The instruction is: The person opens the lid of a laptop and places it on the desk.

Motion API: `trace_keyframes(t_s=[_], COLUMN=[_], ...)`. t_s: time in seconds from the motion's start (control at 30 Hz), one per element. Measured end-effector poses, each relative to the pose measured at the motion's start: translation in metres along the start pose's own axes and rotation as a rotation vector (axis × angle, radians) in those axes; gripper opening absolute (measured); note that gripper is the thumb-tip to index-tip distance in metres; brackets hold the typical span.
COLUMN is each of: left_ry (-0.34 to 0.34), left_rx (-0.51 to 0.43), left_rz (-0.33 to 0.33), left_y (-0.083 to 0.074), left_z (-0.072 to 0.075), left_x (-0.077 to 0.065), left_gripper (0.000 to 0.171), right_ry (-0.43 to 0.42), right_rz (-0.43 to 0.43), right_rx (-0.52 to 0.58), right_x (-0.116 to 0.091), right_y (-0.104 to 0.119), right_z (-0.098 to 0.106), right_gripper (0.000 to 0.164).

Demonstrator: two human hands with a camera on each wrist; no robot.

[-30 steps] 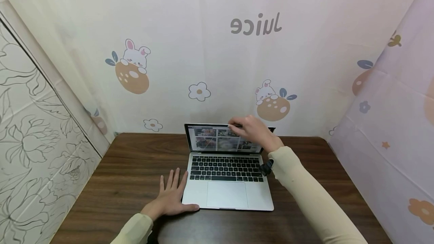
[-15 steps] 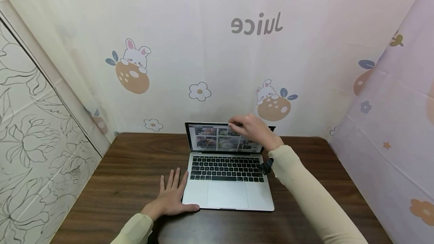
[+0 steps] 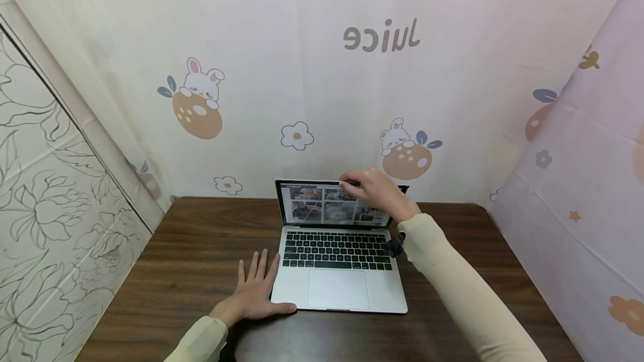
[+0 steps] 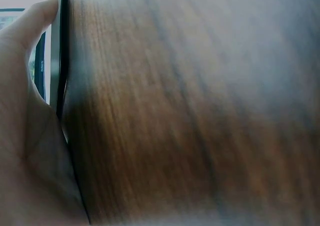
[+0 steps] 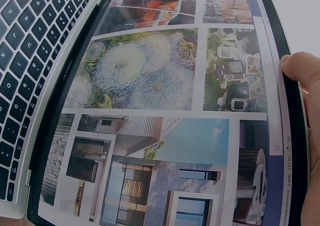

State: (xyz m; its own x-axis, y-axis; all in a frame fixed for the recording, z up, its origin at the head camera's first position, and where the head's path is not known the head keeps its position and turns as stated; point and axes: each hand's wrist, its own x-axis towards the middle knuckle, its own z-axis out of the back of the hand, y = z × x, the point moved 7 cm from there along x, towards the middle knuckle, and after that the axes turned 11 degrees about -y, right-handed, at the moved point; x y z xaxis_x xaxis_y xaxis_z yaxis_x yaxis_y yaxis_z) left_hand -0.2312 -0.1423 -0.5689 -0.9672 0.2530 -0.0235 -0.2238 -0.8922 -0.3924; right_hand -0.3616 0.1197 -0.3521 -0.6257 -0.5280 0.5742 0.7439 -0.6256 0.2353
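A silver laptop (image 3: 338,289) stands on the wooden table with its lid raised and its screen (image 3: 307,205) lit with several pictures. My right hand (image 3: 374,191) pinches the top edge of the lid; in the right wrist view its thumb (image 5: 300,65) lies on the dark bezel, while the other fingers are mostly hidden behind the lid. Flat on the table, my left hand (image 3: 251,292) spreads its fingers beside the laptop's left front corner. Its thumb touches the front edge of the base, and the left wrist view shows that thumb (image 4: 37,18) along the edge.
Brown wooden table (image 3: 201,228) surrounds the laptop. A pale printed curtain (image 3: 302,71) hangs right behind the table's back edge, another curtain (image 3: 578,183) is at the right, and a flower-patterned panel (image 3: 50,200) is at the left.
The laptop lid has tilted back slightly, its top edge rising a little in the head view. My right hand has moved with it; my left hand has stayed in place.
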Motion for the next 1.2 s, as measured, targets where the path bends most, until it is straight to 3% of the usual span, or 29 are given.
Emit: trace_keyframes(t_s=[0.93,1.2], left_ry=[0.003,0.002], left_rx=[-0.024,-0.021], left_rz=[-0.010,-0.004], left_y=[0.004,0.000], left_z=[-0.004,0.001], left_x=[0.000,0.000], left_gripper=[0.133,0.131], right_ry=[0.010,0.013], right_rz=[-0.040,-0.060], right_rx=[-0.006,-0.018], right_x=[0.004,0.005], right_y=[-0.008,-0.011], right_z=[-0.002,-0.004], right_gripper=[0.025,0.027])
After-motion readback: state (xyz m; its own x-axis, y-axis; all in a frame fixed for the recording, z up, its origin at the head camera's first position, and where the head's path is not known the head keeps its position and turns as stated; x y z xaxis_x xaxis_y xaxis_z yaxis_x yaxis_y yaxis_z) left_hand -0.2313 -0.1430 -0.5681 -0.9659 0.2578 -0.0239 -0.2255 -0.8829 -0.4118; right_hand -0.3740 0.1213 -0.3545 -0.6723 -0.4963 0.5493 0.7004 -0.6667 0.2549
